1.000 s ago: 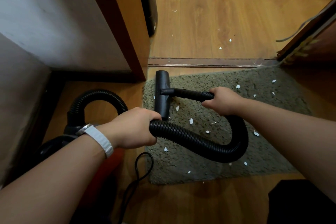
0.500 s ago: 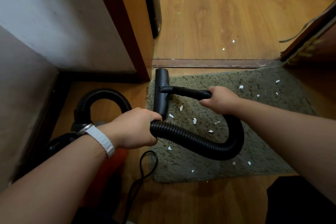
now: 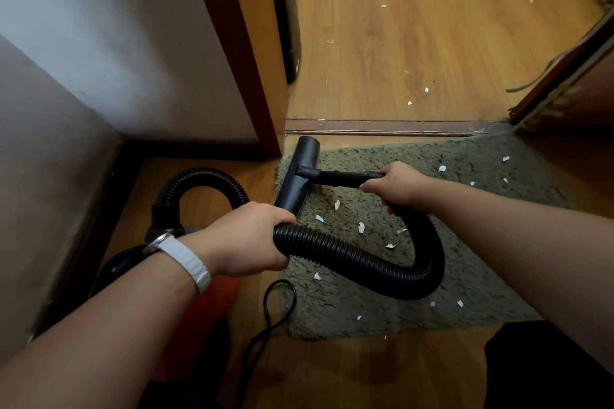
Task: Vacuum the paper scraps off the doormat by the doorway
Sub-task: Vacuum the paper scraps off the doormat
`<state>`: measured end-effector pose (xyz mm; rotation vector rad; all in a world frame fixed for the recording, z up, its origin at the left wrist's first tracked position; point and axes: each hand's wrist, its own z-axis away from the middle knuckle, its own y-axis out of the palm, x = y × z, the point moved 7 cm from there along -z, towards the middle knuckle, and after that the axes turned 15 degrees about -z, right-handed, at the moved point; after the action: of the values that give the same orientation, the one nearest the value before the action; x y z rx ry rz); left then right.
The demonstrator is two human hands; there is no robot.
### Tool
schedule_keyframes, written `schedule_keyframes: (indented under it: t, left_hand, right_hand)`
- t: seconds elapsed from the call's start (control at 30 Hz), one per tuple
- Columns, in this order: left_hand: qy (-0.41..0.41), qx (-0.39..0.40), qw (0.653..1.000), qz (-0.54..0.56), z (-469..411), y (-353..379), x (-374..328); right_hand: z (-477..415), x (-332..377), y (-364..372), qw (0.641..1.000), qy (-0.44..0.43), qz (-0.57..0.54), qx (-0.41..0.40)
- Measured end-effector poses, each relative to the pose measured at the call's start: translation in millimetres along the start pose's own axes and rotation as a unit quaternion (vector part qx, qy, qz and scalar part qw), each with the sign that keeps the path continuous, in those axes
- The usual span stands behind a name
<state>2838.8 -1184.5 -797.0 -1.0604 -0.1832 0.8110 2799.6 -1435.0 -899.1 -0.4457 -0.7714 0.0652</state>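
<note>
Wooden floor (image 3: 415, 43) runs through the doorway, and your one mat (image 3: 481, 259) lies just inside the threshold. It is shaggy and soft. Its pile probably clings to scraps, and a light mat like this may ruck if you drag hard.

One vacuum (image 3: 212, 295) sits on the floor at your left, near the wall. It looks heavy enough to stay put, so leave it alone.

One hose (image 3: 349, 256) loops from it across the mat. It is ribbed, bendy and easy to grip anywhere. Your left hand (image 3: 246, 239) is wrapped round it at the mat's left edge. Your right hand (image 3: 395, 186) is closed round the stiff tube behind the nozzle, likely the best place to steer from.

One nozzle (image 3: 299, 176), rigid plastic, lies along the mat's far left corner. One cord (image 3: 275, 309) curls beside the near left corner.

Scraps (image 3: 361, 227): you have about thirteen on the mat. Most lie between nozzle and hose loop, and four lie far right. They are tiny and near weightless, so they should lift readily. Roughly eight more lie beyond the threshold.
</note>
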Motion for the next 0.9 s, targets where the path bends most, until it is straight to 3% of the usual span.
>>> schedule_keyframes:
  t: [0.33,0.73,0.9]
  left_hand:
    - [0.012,0.013,0.999,-0.038,5.8,5.7,-2.8]
    - [0.016,-0.006,0.999,-0.047,-0.1,0.9,-8.9]
    - [0.021,-0.007,0.998,-0.053,-8.4,0.8,-16.8]
  right_hand:
    - [4.6,12.7,2.5,0.989,-0.075,0.118,-0.038]
    - [10.2,16.4,-24.0,0.991,-0.102,0.010,-0.089]
    - [13.7,5.7,-40.1,0.992,-0.084,0.040,-0.083]
